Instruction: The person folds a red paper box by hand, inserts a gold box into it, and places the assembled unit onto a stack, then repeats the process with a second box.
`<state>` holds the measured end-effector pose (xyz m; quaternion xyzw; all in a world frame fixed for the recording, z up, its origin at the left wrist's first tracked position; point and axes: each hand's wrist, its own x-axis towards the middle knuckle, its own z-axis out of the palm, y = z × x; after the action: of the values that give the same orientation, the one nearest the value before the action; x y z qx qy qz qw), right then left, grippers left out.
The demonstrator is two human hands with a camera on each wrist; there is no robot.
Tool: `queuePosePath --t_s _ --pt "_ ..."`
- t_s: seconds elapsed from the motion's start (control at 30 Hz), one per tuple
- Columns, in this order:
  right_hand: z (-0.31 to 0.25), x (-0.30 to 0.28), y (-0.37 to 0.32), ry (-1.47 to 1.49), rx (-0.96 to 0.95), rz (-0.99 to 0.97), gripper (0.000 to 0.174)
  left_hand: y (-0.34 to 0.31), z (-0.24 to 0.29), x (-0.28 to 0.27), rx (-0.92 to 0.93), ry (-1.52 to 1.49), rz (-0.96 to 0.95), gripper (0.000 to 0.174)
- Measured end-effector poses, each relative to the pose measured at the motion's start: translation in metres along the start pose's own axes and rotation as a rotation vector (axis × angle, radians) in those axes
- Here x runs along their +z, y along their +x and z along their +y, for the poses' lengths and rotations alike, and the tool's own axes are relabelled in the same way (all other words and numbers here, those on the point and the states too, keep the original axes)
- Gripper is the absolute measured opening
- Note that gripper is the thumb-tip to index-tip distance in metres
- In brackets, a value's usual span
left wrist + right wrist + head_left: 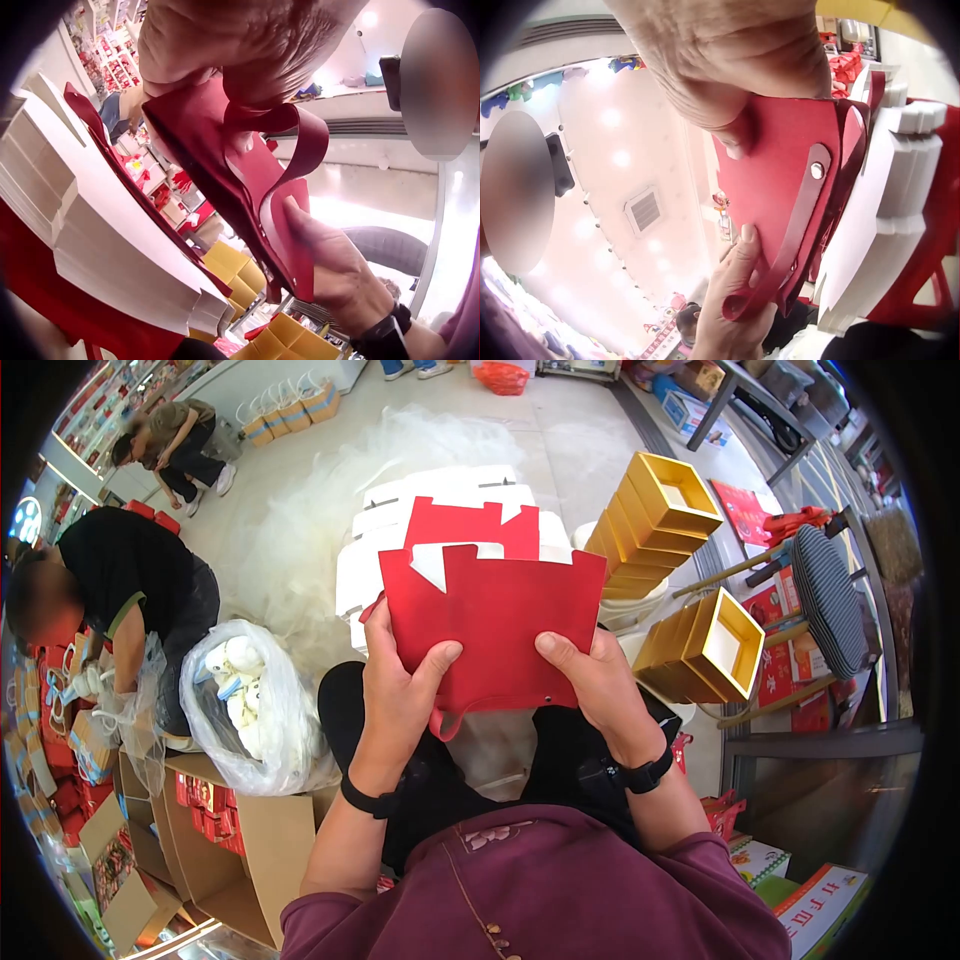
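Red card blank [495, 625] is held flat and upright over the person's lap, its broad face towards the head camera, with both lower corners taken by the hands. The left hand [400, 695] pinches the lower left corner, its thumb [437, 659] laid on the near face and its fingers curled behind. The right hand [595, 680] grips the lower right corner the same way, thumb on the front, fingers out of sight at the back. Both hands are closed firmly on the card. A red strap handle [799, 225] is fixed to the card by a metal rivet [817, 171] and loops loose below the bottom edge between the two wrists. The top edge is stepped and notched. It rises in front of a stack of white flat blanks [360, 560], which stands just beyond the knees with another red sheet on top. To the right, near the right hand, stand two leaning stacks of gold boxes [655, 520]. To the left are a clear plastic bag [250, 700] of white soft toys and an open cardboard carton [260, 840], a little apart from the left forearm. Beyond the stack lies pale floor.
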<state>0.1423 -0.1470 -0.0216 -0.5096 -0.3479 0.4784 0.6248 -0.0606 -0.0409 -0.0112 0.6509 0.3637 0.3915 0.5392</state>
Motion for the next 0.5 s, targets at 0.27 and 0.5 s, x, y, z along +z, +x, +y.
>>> queuePosePath --t_s 0.27,0.5 --pt "-0.016 0.002 0.032 -0.202 -0.180 -0.075 0.038 0.040 0.013 -0.013 0.155 -0.172 -0.053 0.092" --pt "0.012 0.012 0.050 -0.408 -0.255 -0.032 0.088 0.035 0.012 0.000 0.106 -0.314 -0.034 0.112"
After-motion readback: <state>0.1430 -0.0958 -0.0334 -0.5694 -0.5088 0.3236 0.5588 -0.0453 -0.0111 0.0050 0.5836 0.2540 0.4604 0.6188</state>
